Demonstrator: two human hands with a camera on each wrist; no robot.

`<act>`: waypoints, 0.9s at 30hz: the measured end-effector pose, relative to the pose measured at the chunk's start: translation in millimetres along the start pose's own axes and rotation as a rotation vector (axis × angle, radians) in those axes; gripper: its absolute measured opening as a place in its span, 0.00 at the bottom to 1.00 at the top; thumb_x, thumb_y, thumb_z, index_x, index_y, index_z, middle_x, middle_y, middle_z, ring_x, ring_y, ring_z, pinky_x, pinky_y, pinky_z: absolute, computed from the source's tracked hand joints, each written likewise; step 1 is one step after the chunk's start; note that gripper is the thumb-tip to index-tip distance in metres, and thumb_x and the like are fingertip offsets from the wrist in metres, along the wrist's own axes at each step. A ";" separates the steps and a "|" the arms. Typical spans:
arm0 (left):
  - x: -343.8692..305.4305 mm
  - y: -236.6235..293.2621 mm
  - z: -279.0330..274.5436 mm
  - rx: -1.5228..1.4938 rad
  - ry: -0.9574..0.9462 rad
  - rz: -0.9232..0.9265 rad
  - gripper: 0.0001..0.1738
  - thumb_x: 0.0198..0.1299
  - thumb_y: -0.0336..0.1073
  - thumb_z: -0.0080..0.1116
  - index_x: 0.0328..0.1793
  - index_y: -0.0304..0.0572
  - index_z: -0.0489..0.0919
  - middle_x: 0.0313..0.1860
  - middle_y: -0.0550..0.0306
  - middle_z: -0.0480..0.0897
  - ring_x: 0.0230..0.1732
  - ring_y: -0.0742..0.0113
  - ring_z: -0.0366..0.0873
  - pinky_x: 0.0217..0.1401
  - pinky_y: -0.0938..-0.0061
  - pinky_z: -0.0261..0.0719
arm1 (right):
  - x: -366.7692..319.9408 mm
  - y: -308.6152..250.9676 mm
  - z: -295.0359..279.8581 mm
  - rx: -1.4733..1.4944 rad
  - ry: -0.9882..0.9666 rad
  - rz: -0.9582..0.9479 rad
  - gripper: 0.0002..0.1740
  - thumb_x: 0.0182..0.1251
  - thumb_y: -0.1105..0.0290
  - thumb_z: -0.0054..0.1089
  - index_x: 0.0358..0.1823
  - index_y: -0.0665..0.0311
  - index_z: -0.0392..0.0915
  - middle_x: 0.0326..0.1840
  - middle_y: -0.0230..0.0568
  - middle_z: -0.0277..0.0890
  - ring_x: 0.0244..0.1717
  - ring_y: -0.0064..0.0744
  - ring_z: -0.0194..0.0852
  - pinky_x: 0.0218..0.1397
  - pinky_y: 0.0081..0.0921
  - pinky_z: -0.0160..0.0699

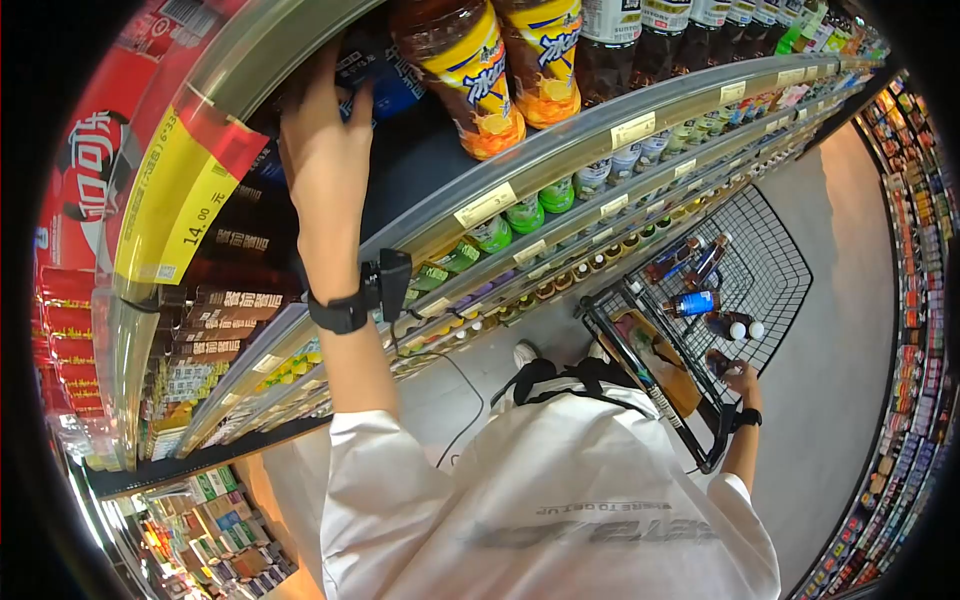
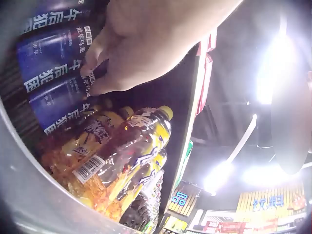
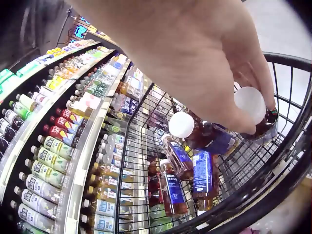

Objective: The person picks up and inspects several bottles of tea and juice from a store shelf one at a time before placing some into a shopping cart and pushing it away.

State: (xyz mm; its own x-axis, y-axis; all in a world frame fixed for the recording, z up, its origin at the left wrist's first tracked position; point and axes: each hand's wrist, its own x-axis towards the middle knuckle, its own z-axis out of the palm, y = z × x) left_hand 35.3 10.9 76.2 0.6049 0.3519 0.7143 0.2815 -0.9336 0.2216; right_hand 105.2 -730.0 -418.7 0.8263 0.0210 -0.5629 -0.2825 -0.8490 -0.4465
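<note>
Deep in the upper shelf, the left hand [image 1: 328, 160] reaches in with thumb and fingers apart. From the left wrist view, the fingertips of this left hand [image 2: 141, 46] touch or nearly touch blue-labelled packs [image 2: 53, 73]; the contact is partly hidden. Yellow-labelled tea bottles [image 2: 131, 156] stand beside them. Over the cart, the right hand [image 1: 740, 377] holds a dark bottle [image 1: 717, 362]. Close up, the right hand [image 3: 195, 58] grips that bottle by its white cap [image 3: 249, 104]. Blue-labelled bottles [image 3: 202, 173] lie below in the cart.
The wire shopping cart [image 1: 790, 265] stands right of the person, beside the long drink shelf [image 1: 560, 140]. A yellow price sign [image 1: 185, 200] hangs at the left shelf edge. Another stocked shelf [image 1: 905, 330] lines the right side of the aisle.
</note>
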 end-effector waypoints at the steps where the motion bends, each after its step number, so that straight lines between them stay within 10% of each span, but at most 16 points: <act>1: 4.3 -4.9 3.5 0.028 0.018 0.033 0.30 0.66 0.34 0.70 0.75 0.52 0.79 0.48 0.44 0.87 0.39 0.48 0.83 0.50 0.57 0.82 | 3.2 7.3 3.7 -0.030 -0.027 -0.063 0.27 0.48 0.66 0.80 0.53 0.58 0.87 0.35 0.46 0.87 0.36 0.37 0.89 0.41 0.34 0.89; 5: 20.7 -19.2 21.0 0.125 0.083 0.085 0.31 0.67 0.35 0.69 0.77 0.58 0.78 0.38 0.46 0.88 0.29 0.48 0.81 0.44 0.57 0.81 | 1.5 7.3 12.8 0.015 -0.054 0.074 0.28 0.48 0.62 0.81 0.54 0.57 0.88 0.39 0.45 0.89 0.40 0.38 0.90 0.49 0.33 0.87; 9: 24.7 -8.8 21.2 0.195 0.050 -0.040 0.33 0.58 0.43 0.76 0.72 0.54 0.81 0.69 0.36 0.80 0.69 0.33 0.76 0.70 0.48 0.76 | -11.3 -17.4 11.4 0.004 -0.067 0.101 0.30 0.48 0.61 0.82 0.57 0.54 0.89 0.40 0.44 0.89 0.40 0.36 0.90 0.50 0.33 0.87; 19: 16.6 -1.8 13.3 0.165 0.099 0.072 0.34 0.59 0.41 0.75 0.73 0.46 0.79 0.70 0.35 0.79 0.69 0.32 0.75 0.71 0.49 0.76 | -45.8 -53.2 -6.3 -0.093 0.199 -0.069 0.21 0.50 0.67 0.76 0.49 0.59 0.92 0.38 0.52 0.90 0.43 0.45 0.91 0.51 0.39 0.87; 22: -9.1 11.9 -3.4 0.095 0.263 0.194 0.23 0.67 0.33 0.69 0.68 0.50 0.85 0.44 0.46 0.88 0.27 0.53 0.81 0.39 0.61 0.82 | -60.6 -72.1 -16.6 -0.047 0.303 -0.095 0.19 0.54 0.65 0.72 0.48 0.59 0.91 0.38 0.56 0.88 0.42 0.48 0.90 0.51 0.42 0.86; 25: -49.2 46.9 -35.8 -0.355 0.035 -0.086 0.14 0.67 0.28 0.69 0.58 0.42 0.88 0.46 0.49 0.89 0.29 0.62 0.83 0.34 0.70 0.80 | -77.5 -97.4 -32.6 -0.116 0.451 -0.244 0.22 0.53 0.65 0.73 0.50 0.65 0.89 0.43 0.55 0.87 0.44 0.51 0.89 0.50 0.42 0.87; 27: -72.6 54.7 -37.9 -0.436 -0.051 0.052 0.09 0.66 0.24 0.68 0.52 0.37 0.89 0.45 0.54 0.89 0.33 0.69 0.84 0.32 0.77 0.79 | -113.9 -154.1 -53.9 -0.081 0.484 -0.246 0.23 0.55 0.68 0.71 0.54 0.65 0.87 0.44 0.52 0.84 0.45 0.50 0.87 0.49 0.41 0.86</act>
State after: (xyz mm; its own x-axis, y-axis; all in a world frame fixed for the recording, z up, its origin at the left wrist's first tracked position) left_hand -21.5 -68.2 61.6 0.6493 0.2962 0.7005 -0.0842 -0.8874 0.4533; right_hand 81.0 -629.9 -248.3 0.9984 -0.0048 -0.0555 -0.0297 -0.8879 -0.4591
